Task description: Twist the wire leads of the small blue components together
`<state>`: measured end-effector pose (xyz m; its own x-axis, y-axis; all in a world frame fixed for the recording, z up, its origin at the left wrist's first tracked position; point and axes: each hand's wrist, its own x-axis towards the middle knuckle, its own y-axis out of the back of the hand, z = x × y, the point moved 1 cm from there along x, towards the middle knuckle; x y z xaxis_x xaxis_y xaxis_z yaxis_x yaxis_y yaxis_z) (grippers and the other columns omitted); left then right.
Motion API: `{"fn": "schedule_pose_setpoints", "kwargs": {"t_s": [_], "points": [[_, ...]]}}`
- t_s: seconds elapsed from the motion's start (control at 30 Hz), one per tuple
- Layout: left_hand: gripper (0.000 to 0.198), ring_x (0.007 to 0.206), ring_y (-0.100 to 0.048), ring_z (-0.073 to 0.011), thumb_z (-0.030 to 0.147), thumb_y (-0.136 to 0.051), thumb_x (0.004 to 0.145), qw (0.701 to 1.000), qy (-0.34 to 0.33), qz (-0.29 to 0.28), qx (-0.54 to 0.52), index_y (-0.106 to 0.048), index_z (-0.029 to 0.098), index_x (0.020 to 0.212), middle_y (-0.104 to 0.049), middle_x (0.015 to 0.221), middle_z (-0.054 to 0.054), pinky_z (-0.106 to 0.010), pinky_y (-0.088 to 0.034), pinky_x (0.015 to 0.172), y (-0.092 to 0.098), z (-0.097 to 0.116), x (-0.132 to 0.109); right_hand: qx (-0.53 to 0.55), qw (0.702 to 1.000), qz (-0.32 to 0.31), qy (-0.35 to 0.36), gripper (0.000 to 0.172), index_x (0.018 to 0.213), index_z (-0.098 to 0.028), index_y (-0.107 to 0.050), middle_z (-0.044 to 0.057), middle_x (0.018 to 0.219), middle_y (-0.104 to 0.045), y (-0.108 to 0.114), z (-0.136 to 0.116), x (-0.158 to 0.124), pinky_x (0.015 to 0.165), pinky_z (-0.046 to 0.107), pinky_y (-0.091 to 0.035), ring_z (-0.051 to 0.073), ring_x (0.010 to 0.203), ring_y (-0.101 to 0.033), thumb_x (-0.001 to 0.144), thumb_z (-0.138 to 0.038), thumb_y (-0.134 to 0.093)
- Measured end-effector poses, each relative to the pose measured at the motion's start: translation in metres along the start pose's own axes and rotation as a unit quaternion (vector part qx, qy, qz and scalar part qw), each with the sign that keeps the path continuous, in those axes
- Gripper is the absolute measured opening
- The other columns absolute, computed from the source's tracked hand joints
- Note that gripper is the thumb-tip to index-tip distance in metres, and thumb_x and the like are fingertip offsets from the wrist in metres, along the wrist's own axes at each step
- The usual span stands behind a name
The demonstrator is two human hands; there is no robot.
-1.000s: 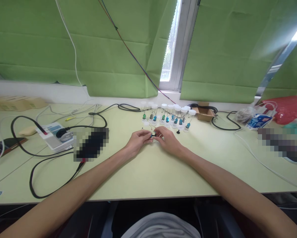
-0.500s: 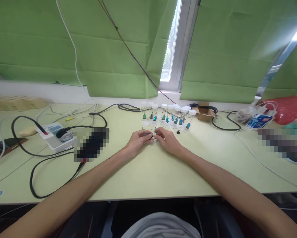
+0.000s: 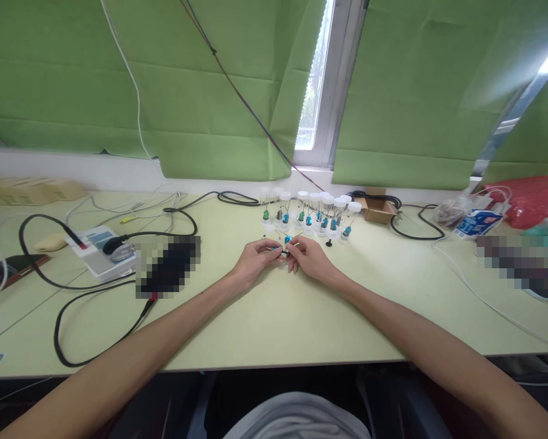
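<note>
My left hand (image 3: 254, 262) and my right hand (image 3: 311, 259) meet over the middle of the pale green table (image 3: 274, 317), fingertips almost touching. Both are pinched on a tiny electronic part (image 3: 284, 250) with thin wire leads and a dark bit at the centre; a blue-capped piece (image 3: 287, 239) shows just above the fingers. Just beyond the hands stands a row of small clear vials with white caps (image 3: 311, 214), each holding a blue or green component.
A small black knob (image 3: 329, 244) lies right of the hands. To the left are black cables (image 3: 72, 305), a white power strip (image 3: 100, 248) and a blurred dark device (image 3: 166, 266). A cardboard box (image 3: 378, 208) and bagged items (image 3: 475, 219) sit at the back right.
The hands stay in place; my right fingers have shifted slightly and the small blue-capped piece has risen a little above the fingertips.
</note>
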<state>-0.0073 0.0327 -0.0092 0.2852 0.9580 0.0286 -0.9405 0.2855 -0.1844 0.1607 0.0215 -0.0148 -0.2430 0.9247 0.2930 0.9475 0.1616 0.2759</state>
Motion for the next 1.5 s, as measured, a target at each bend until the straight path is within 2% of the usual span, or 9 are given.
{"fn": "schedule_pose_setpoints", "kwargs": {"t_s": [0.13,0.27,0.43,0.53,0.67,0.87,1.1,1.3,1.5], "points": [[0.031,0.073,-0.067,-0.016,0.027,-0.084,0.061,1.0,0.004,0.009,-0.006,-0.069,0.011,0.082,-0.07,0.079,-0.006,-0.036,-0.053,0.086,-0.0003,-0.0005,0.0002,0.03,1.0,-0.004,-0.007,0.034,0.085,-0.018,-0.053,0.0,0.059,-0.063,-0.0002,0.0026,0.002,0.045,0.026,-0.052,0.014,0.046,-0.062,0.087,-0.053,-0.053],[0.03,0.073,-0.068,-0.0168,0.025,-0.084,0.061,0.999,0.007,0.025,-0.02,-0.069,0.011,0.082,-0.07,0.078,-0.007,-0.036,-0.054,0.085,0.0002,0.0003,0.0006,0.025,1.0,0.004,-0.008,0.032,0.085,-0.018,-0.054,0.0,0.058,-0.062,-0.0004,-0.0022,0.0005,0.049,0.028,-0.054,0.014,0.048,-0.062,0.087,-0.051,-0.054],[0.028,0.069,-0.068,-0.0158,0.024,-0.084,0.061,0.998,0.012,0.043,-0.039,-0.069,0.011,0.08,-0.069,0.076,-0.007,-0.033,-0.054,0.083,0.0009,0.0019,0.0012,0.0,1.0,0.022,0.023,0.028,0.093,-0.018,-0.056,0.004,0.085,-0.064,0.0006,-0.006,-0.0017,0.058,0.03,-0.056,0.016,0.066,-0.066,0.081,-0.042,-0.064],[0.027,0.069,-0.068,-0.0162,0.023,-0.084,0.061,0.998,0.014,0.042,-0.051,-0.069,0.011,0.08,-0.069,0.076,-0.006,-0.033,-0.055,0.084,0.0011,0.0019,0.0012,-0.023,0.999,0.026,0.035,0.028,0.097,-0.019,-0.056,0.005,0.095,-0.061,0.0016,-0.0042,-0.0018,0.061,0.03,-0.056,0.015,0.07,-0.065,0.079,-0.038,-0.065],[0.025,0.069,-0.068,-0.0162,0.024,-0.083,0.063,0.998,0.016,0.039,-0.051,-0.068,0.011,0.08,-0.069,0.076,-0.006,-0.033,-0.055,0.084,0.0003,0.0028,0.0006,-0.033,0.998,0.03,0.036,0.026,0.098,-0.019,-0.055,0.004,0.093,-0.06,0.0017,-0.003,-0.0016,0.062,0.03,-0.055,0.014,0.07,-0.063,0.08,-0.035,-0.064],[0.015,0.065,-0.066,-0.0135,0.023,-0.073,0.075,0.998,0.016,0.044,-0.051,-0.067,0.01,0.078,-0.067,0.076,-0.006,-0.03,-0.056,0.077,-0.0041,0.0074,-0.0006,-0.056,0.996,0.04,0.049,0.023,0.097,-0.019,-0.056,0.004,0.086,-0.061,0.0012,-0.0024,-0.0015,0.064,0.03,-0.054,0.016,0.072,-0.063,0.082,-0.036,-0.061],[0.014,0.066,-0.065,-0.0124,0.022,-0.065,0.083,0.998,0.014,0.043,-0.04,-0.066,0.009,0.079,-0.066,0.08,-0.008,-0.029,-0.056,0.073,-0.0049,0.0082,-0.0018,-0.041,0.998,0.028,0.047,0.024,0.096,-0.019,-0.054,0.002,0.075,-0.064,0.0004,-0.0027,-0.0021,0.062,0.029,-0.053,0.014,0.063,-0.063,0.087,-0.041,-0.056],[0.014,0.066,-0.066,-0.0129,0.023,-0.066,0.082,0.999,0.01,0.037,-0.036,-0.066,0.009,0.081,-0.066,0.079,-0.008,-0.029,-0.056,0.073,-0.004,0.0066,-0.0018,-0.027,0.999,0.021,0.026,0.027,0.094,-0.019,-0.054,0.0,0.069,-0.063,-0.0003,-0.0036,-0.0019,0.054,0.027,-0.052,0.014,0.055,-0.062,0.089,-0.046,-0.054],[0.013,0.065,-0.066,-0.0128,0.022,-0.066,0.082,0.999,0.006,0.039,-0.038,-0.066,0.01,0.08,-0.066,0.078,-0.007,-0.028,-0.057,0.073,-0.0027,0.0065,-0.0005,-0.029,0.999,0.012,0.027,0.028,0.095,-0.019,-0.054,0.001,0.073,-0.063,-0.0006,-0.0044,-0.0025,0.055,0.027,-0.053,0.014,0.058,-0.063,0.088,-0.046,-0.054]]}}
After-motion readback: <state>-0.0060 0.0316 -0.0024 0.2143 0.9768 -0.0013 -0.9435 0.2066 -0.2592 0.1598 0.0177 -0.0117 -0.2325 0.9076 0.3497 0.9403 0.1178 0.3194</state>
